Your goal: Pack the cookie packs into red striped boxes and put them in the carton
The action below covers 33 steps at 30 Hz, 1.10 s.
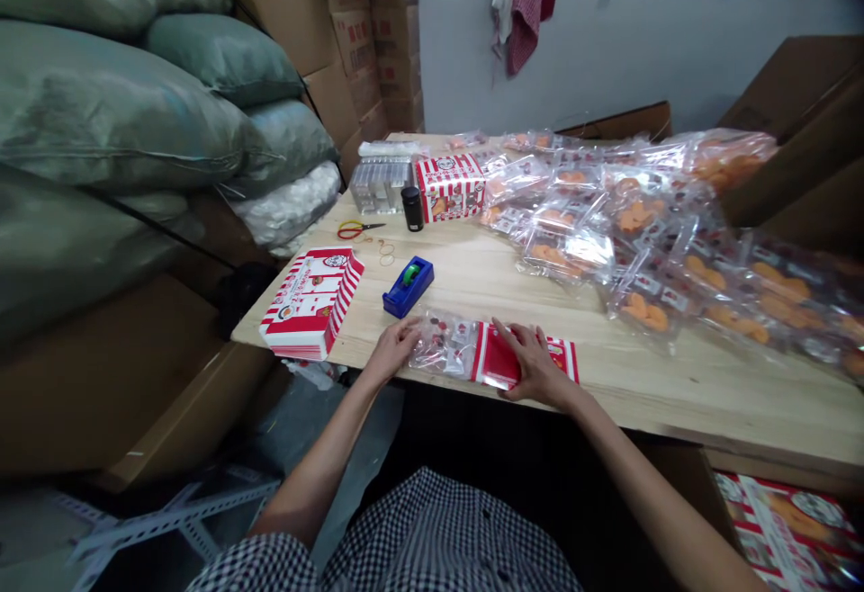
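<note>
At the near edge of the wooden table (513,282), my left hand (393,346) rests on the left end of a clear plastic packet (442,345), its fingers curled onto the packet. My right hand (533,360) lies with fingers spread flat on a red-and-white striped flat card box (563,356) that sits partly under the packet. Both hands press the items against the tabletop.
A stack of flat red-and-white boxes (311,302) lies at the left, a blue tape dispenser (408,286) beside it. Scissors (357,229), rubber bands, a black jar (411,208), an assembled striped box (450,187) and clear trays sit further back. Several orange-filled packets (641,223) cover the right side. Sacks (135,124) and cartons crowd the left.
</note>
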Motion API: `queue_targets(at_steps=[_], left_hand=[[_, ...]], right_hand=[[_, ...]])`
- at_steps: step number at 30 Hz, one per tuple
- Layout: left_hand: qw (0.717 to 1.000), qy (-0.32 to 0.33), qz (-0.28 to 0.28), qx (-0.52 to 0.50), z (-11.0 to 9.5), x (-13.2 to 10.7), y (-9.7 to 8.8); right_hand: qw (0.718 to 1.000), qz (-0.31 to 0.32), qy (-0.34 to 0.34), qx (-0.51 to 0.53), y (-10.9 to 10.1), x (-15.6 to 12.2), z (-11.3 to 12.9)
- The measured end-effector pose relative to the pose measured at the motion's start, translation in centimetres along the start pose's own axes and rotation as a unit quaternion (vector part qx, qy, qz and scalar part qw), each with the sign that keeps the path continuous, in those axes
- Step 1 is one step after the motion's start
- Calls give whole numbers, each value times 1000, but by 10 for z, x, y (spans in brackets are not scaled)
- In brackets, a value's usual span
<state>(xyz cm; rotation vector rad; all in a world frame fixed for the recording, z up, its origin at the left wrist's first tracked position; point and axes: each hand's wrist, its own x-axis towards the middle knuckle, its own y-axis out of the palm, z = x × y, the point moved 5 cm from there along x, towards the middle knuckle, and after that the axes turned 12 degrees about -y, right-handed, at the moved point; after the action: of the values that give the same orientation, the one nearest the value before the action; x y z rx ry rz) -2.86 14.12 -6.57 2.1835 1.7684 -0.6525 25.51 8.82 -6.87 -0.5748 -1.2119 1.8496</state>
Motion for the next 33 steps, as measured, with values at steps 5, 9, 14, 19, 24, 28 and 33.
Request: queue_targets(at_steps=[5, 9, 14, 19, 24, 28, 33], left_hand=[[996, 68, 7, 59, -22, -18, 22], [967, 181, 37, 174, -57, -45, 60], [935, 289, 65, 193, -103, -80, 80], [947, 317, -32, 50, -109, -103, 80], [968, 208, 143, -17, -76, -88, 106], [959, 194, 208, 1, -73, -82, 104], [967, 167, 177, -83, -83, -87, 100]], right_hand=[[997, -70, -29, 17, -8, 8, 38], [988, -151, -24, 17, -11, 15, 66], [960, -276, 36, 11, -24, 12, 80], [880, -447, 151, 57, -41, -4, 90], [820, -501, 172, 216, -36, -21, 92], [752, -510, 158, 386, -47, -32, 78], [684, -529, 149, 480, -60, -29, 77]])
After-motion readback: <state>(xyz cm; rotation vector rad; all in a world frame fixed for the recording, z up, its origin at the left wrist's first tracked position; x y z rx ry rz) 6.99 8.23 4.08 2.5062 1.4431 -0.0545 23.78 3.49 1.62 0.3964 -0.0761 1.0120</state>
